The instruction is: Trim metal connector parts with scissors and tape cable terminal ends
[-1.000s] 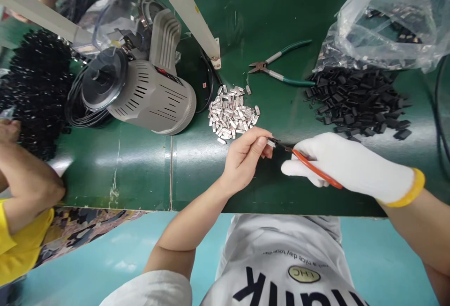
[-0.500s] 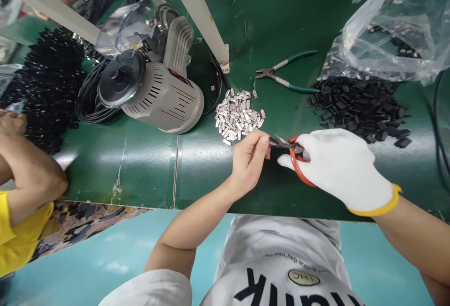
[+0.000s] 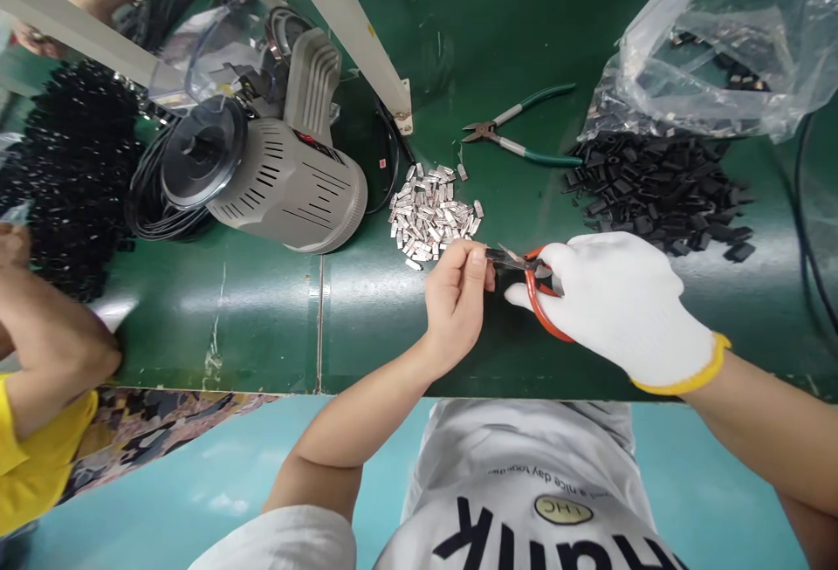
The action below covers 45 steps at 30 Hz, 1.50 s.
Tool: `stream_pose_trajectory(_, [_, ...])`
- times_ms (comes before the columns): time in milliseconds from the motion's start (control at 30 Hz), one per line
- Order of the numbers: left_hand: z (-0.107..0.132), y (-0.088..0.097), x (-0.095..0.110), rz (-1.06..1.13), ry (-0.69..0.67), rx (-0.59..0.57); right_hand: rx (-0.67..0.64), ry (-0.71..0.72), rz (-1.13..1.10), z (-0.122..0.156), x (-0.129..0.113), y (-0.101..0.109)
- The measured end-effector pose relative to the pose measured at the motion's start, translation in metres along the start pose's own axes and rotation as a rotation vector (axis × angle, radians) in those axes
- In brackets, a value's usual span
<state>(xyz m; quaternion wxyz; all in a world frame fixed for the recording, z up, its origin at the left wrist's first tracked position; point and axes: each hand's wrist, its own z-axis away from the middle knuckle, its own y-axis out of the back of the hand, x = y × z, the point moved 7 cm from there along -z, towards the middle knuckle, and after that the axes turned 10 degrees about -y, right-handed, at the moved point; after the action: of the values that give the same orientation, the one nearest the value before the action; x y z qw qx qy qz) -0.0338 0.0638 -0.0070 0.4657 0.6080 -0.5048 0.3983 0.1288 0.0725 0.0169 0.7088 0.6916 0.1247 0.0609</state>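
1 red-handled tool (image 3: 532,278) crosswise, pointing left.

L hand (image 3: 451,312) bare, thumb (image 3: 475,266) pressed vs. fingers (image 3: 490,277) in a tight pinch; L forearm (image 3: 383,417) slants up & in from lower L. R hand (image 3: 615,299) white-gloved w/ yellow cuff (image 3: 710,369), curled in a grip, R thumb (image 3: 524,295) twd L; R forearm (image 3: 772,435) bare, in from lower R. Hands v. near ea. other.
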Motion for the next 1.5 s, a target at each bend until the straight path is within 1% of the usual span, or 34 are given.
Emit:
stream_pose_trajectory(133, [0.002,-0.003,-0.001,0.029,0.014,-0.002,0.036,0.016,-0.003,0.001,-0.002,0.000])
stream_pose_trajectory(367, [0.005,-0.005,-0.003,0.074,0.025,0.008,0.072,-0.001,-0.017,-0.001,-0.003,0.001])
stream_pose_trajectory(600, [0.007,-0.007,-0.003,0.104,0.031,0.001,0.070,-0.016,0.007,-0.003,0.000,-0.002])
stream_pose_trajectory(967, [0.007,-0.006,-0.007,0.076,0.033,-0.011,0.108,0.021,0.162,0.004,-0.001,-0.007])
stream_pose_trajectory(1033, [0.007,-0.007,-0.008,0.075,0.039,-0.019,0.083,0.013,0.172,0.004,-0.001,-0.007])
stream_pose_trajectory(1133, [0.006,-0.007,-0.007,0.071,0.032,-0.030,0.008,-0.018,0.182,0.003,0.000,-0.008])
stream_pose_trajectory(1300, [0.004,-0.006,-0.005,0.044,0.014,-0.051,-0.126,-0.060,0.086,0.002,0.007,-0.013])
stream_pose_trajectory(1367, [0.003,-0.005,-0.004,0.035,0.005,-0.059,-0.155,-0.046,0.030,0.002,0.010,-0.017])
stream_pose_trajectory(1500, [0.002,-0.004,-0.002,0.038,-0.013,-0.076,-0.232,0.035,-0.146,0.000,0.014,-0.021])
